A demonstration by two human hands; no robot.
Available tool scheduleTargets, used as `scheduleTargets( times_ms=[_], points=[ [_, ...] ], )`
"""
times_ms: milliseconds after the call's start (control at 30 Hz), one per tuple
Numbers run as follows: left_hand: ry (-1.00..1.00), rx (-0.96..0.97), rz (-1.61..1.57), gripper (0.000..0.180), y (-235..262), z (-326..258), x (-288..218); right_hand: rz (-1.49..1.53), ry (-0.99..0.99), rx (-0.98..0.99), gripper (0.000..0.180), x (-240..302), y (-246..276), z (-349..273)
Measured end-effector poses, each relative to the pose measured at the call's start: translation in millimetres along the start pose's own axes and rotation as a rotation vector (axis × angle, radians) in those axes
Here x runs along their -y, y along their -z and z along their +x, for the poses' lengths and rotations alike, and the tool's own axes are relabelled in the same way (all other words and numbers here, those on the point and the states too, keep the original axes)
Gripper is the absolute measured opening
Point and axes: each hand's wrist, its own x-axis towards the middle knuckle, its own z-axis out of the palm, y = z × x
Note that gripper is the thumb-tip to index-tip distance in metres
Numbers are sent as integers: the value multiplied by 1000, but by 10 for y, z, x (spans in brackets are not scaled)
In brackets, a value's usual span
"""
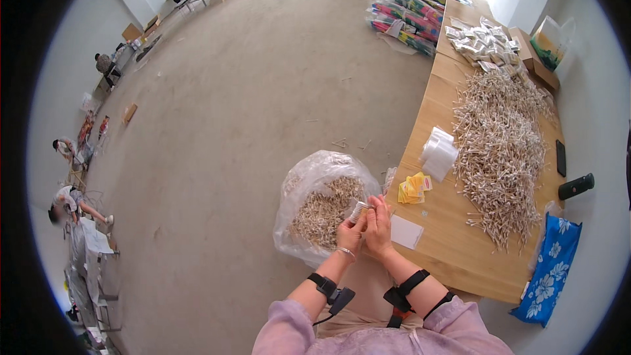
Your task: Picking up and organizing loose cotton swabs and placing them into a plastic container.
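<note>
1. While both hands met over the bag [309,184], the bundle [358,212] of sticks lay pinched between left hand [350,231] and right hand [379,227].
2. Its long axis tilted up-right, toward the table [460,250].

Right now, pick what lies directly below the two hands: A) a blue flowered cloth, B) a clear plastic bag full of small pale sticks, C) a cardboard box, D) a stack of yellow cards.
B: both hands hold a small bundle over the clear plastic bag of pale sticks on the floor, beside the wooden table.
</note>
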Motion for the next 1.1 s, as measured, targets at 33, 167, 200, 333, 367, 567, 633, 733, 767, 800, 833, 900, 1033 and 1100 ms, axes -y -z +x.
scheduleTargets(
  times_ms=[33,167,200,333,367,567,633,733,767,800,833,900,1033,1100],
  points=[
    [-71,-26,10,25,-27,0,59,-22,24,-45,35,11,-23,-3],
    [-71,-62,44,25,7,56,144,-87,41,-37,33,27,-63,1],
    [-36,-57,97,24,-8,45,115,-90,41,-40,33,9,-54,11],
    [32,129,134,18,116,0,-90,-62,34,-66,30,-20,-42,23],
    [31,130,135,18,186,4,-134,-56,37,-70,30,-18,-51,17],
    [-18,68,168,17,165,-54,-159,-102,104,-178,30,-58,-121,6],
    [-14,70,236,19,198,-56,-190,-98,90,-187,31,-53,-156,34],
    [24,210,405,17,178,-20,-447,-122,70,-195,32,-49,-109,4],
    [-82,228,360,20,223,27,-481,-123,81,-188,33,14,-147,-12],
    [-76,232,362,20,157,61,-538,-126,75,-192,33,-2,-141,-2],
    [-54,187,325,22,78,103,-595,-137,90,-199,33,-19,-137,12],
    [-83,124,427,24,1,171,-599,-145,103,-206,34,-30,-142,22],
    [-92,75,555,22,-41,287,-477,-118,94,-203,37,-24,-128,17],
    [-87,83,490,20,-93,248,-470,-100,58,-192,40,-46,-120,4]
  ],
)
